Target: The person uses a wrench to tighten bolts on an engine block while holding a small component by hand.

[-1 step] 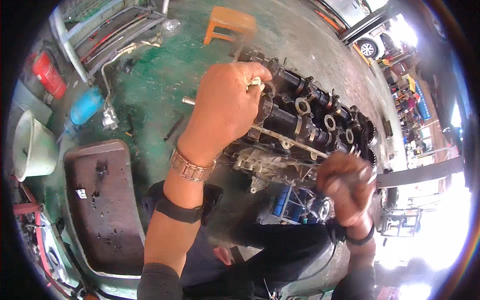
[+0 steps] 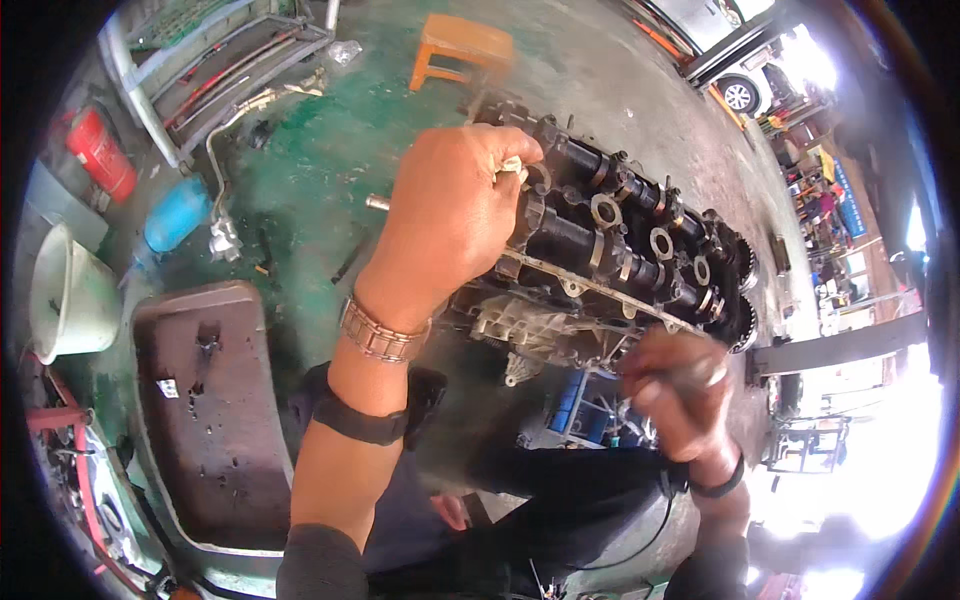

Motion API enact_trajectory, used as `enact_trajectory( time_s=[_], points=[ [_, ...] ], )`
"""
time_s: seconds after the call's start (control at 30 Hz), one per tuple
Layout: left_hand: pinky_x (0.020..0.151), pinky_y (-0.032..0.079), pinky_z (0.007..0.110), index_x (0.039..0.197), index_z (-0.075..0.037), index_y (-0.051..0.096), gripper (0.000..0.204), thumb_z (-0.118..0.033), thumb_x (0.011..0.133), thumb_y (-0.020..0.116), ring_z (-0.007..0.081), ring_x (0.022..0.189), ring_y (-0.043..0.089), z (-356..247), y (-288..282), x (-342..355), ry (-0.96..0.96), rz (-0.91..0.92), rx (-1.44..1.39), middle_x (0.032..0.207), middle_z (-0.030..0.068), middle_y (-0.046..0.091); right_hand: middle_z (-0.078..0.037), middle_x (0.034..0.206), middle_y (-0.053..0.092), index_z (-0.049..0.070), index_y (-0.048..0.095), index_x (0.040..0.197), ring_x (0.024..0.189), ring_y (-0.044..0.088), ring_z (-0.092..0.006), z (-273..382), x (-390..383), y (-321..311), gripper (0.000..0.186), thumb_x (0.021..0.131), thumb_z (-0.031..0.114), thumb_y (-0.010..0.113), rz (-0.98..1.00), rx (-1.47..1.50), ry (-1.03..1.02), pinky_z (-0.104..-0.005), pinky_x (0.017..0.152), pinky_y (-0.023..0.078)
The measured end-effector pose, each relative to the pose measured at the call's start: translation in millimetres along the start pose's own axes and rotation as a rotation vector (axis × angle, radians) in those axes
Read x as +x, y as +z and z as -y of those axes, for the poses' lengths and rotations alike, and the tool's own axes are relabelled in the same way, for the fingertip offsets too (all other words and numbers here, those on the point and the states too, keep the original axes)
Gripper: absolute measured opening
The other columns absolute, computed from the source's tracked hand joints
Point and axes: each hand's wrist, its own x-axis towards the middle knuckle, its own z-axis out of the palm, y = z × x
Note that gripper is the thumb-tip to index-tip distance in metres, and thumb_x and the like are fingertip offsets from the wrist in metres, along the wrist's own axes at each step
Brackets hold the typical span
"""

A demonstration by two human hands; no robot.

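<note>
A dark, oily engine (image 2: 560, 240) lies lengthwise in front of me, its two camshafts (image 2: 640, 262) and round openings exposed on top. My left hand (image 2: 450, 205) is closed over the engine's left end, pinching a small pale, crumpled piece (image 2: 510, 168) that looks like cloth or paper. Most of that piece is hidden by the fingers. Beside the engine's near right side, my right hand (image 2: 680, 395) is smeared by motion, with curled fingers. Whether it holds anything does not show. Toothed gears (image 2: 742, 322) sit at the engine's right end.
A stained brown tray (image 2: 205, 420) is on the floor at the left, near a white bucket (image 2: 85, 295), a blue container (image 2: 177, 214) and a red fire extinguisher (image 2: 101, 155). An orange stool (image 2: 462, 42) stands beyond the engine. A metal frame (image 2: 150, 85) is at the far left.
My right hand has shifted a little left and down, uncovering more of the gears at the engine's right end. My left hand stays in place with its pale piece.
</note>
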Motion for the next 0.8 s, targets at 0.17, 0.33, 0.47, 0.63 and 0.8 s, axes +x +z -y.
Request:
enact_trajectory(
  time_s=[0.17,0.33,0.47,0.63,0.8],
  points=[
    [0.071,0.052,0.033,0.101,0.001,0.070,0.019,-0.002,0.082,0.070,0.0248,0.080,0.068,-9,10,2,0.038,0.080,0.224,0.092,0.0153,0.070,-0.014,0.083,0.068,0.001,0.064,0.093,0.069,0.068,-0.0329,-53,-49,19,0.013,0.084,0.005,0.072,0.204,-0.060,0.023,-0.0364,0.059,0.053],
    [0.074,0.051,0.035,0.098,0.001,0.069,0.019,-0.005,0.080,0.072,0.0313,0.083,0.067,-15,16,5,0.113,0.097,0.441,0.096,0.0167,0.069,-0.015,0.081,0.069,0.001,0.065,0.094,0.072,0.069,-0.0323,-85,-70,33,0.011,0.085,0.006,0.071,0.096,0.074,0.080,-0.0359,0.061,0.054],
    [0.077,0.049,0.030,0.100,0.001,0.070,0.018,-0.004,0.083,0.070,0.0222,0.085,0.067,-16,21,6,0.027,0.165,0.465,0.092,0.0123,0.069,-0.015,0.081,0.068,0.000,0.064,0.093,0.071,0.069,-0.0294,-110,-74,43,0.011,0.086,0.006,0.071,-0.028,0.165,0.038,-0.0343,0.062,0.053],
    [0.072,0.050,0.032,0.092,0.000,0.070,0.012,-0.003,0.081,0.071,0.0264,0.076,0.065,-18,26,11,-0.069,0.210,0.441,0.085,0.0137,0.069,-0.013,0.077,0.067,0.001,0.063,0.096,0.061,0.067,-0.0280,-124,-85,44,0.016,0.085,0.008,0.073,-0.055,0.223,0.033,-0.0351,0.055,0.051],
    [0.071,0.046,0.027,0.091,0.004,0.069,0.009,0.001,0.083,0.070,0.0138,0.073,0.058,-21,28,12,-0.110,0.195,0.366,0.080,0.0080,0.067,-0.014,0.076,0.067,0.001,0.064,0.096,0.061,0.068,-0.0294,-124,-91,42,0.016,0.085,0.008,0.072,-0.087,0.268,0.043,-0.0364,0.053,0.051]
  ],
)
